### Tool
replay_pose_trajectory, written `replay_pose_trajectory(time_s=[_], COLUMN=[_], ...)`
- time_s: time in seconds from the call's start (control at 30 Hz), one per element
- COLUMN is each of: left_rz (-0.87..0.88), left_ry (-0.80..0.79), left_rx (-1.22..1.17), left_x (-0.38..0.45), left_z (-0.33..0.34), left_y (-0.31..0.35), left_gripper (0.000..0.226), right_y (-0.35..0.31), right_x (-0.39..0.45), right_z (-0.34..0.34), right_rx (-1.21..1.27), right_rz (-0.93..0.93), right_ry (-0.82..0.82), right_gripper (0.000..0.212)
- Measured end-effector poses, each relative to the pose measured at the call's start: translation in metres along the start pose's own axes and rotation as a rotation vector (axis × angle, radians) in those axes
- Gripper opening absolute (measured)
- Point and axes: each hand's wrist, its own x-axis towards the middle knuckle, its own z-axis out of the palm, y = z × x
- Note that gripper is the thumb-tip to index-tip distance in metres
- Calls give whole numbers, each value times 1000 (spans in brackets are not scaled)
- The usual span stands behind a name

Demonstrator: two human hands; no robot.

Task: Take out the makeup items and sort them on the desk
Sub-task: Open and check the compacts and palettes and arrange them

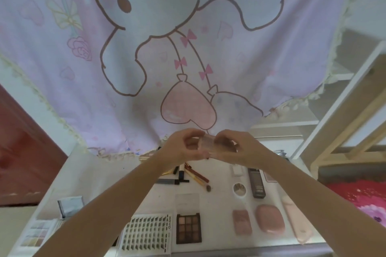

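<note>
The blurred pinkish case [211,145] is half covered by both hands; lash tray [146,236] cut by the bottom edge

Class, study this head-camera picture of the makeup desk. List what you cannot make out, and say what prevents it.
- The small clear pink item held up between the left hand and right hand: fingers cover its ends and it is blurred, so its kind is unclear.
- The pens and brushes: partly hidden behind the left wrist.
- The pale palette at lower left: its lower left corner is cut off by the frame's curved edge.
- The lash tray: its label print is mostly too small to read.
</note>
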Motion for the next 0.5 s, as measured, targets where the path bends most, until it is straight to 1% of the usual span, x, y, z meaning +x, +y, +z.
replay_pose_trajectory(time_s=[0.07, 0.17, 0.23, 0.3, 0.33, 0.4, 0.43, 0.5], left_rz=[-6, -18, -38, -63, -80, -127, -139, -144], left_ry=[-9, 12, 15, -14, -24, -20, -21, -37], left_rx=[-11, -27, -28, -36, -49, -88, -102, -102], left_x=[2, 6, 8, 9, 9, 8, 7, 4], left_z=[0, 1, 1, -1, -2, -1, -1, 3], left_y=[2, 0, -1, -5, -8, -14, -18, -28], left_gripper=[52, 58, 60, 60, 61, 72, 70, 58], right_y=[0, 4, 7, 12, 15, 23, 28, 35], right_x=[2, 5, 9, 13, 15, 17, 18, 18], right_z=[-4, -5, -6, -7, -7, -4, -1, 7], right_rx=[34, 10, 56, 212, 310, 478, 533, 576], right_rz=[1, 31, 69, 123, 160, 247, 285, 336], right_ry=[10, 2, -5, -14, -9, 46, 79, 116], right_gripper=[42, 47, 52, 50, 45, 32, 31, 41])
